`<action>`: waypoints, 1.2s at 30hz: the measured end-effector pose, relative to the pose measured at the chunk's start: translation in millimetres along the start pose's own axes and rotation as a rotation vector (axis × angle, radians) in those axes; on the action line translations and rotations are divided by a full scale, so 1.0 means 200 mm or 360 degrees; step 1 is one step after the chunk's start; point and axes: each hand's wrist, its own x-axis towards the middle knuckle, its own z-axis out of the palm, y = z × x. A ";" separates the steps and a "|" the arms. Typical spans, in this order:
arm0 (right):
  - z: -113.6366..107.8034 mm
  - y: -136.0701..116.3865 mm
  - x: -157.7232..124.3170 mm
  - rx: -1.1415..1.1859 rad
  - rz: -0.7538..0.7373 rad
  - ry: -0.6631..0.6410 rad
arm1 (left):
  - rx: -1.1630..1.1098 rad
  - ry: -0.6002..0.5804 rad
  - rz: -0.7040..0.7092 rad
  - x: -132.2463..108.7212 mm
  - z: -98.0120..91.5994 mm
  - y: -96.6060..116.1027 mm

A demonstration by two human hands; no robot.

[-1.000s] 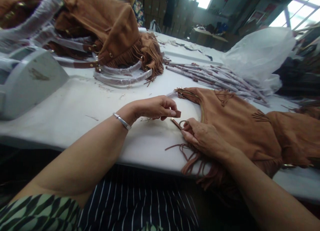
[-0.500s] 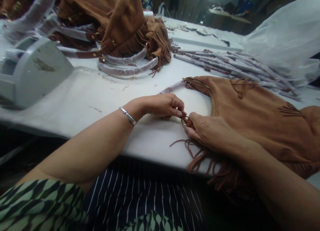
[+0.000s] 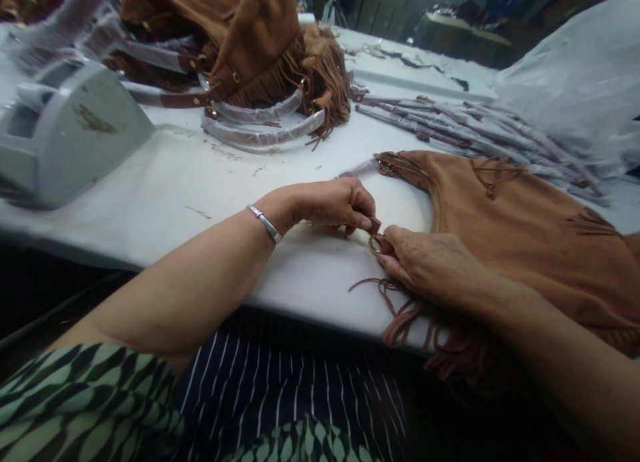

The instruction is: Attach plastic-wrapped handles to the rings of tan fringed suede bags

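A brown fringed handbag (image 3: 515,229) lies on the white table to the right, its fringe hanging over the front edge. My left hand (image 3: 345,205) pinches the brown end of a strap (image 3: 375,225) between thumb and fingers. Right beside it is a gold metal ring (image 3: 375,243) at the bag's near corner. My right hand (image 3: 425,259) is closed on the brown tab that bears this ring, most of the tab hidden by the fingers. From the bag's far corner runs a plastic-wrapped handle (image 3: 363,171), partly hidden behind my left hand.
More brown fringed bags (image 3: 260,42) with wrapped handles are heaped at the back left. A grey tape dispenser (image 3: 90,132) stands at the left. Behind the bag lie several wrapped straps (image 3: 460,129), with a clear plastic bag (image 3: 575,82) at the back right.
The strap end in my left hand has come away from the ring slightly and tilts upward. My right hand keeps its hold, and the whole view has shifted a little.
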 end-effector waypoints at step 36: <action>0.03 0.09 -0.03 0.0419 -0.0097 -0.0031 | 0.0435 -0.0118 0.0189 0.08 0.01 0.03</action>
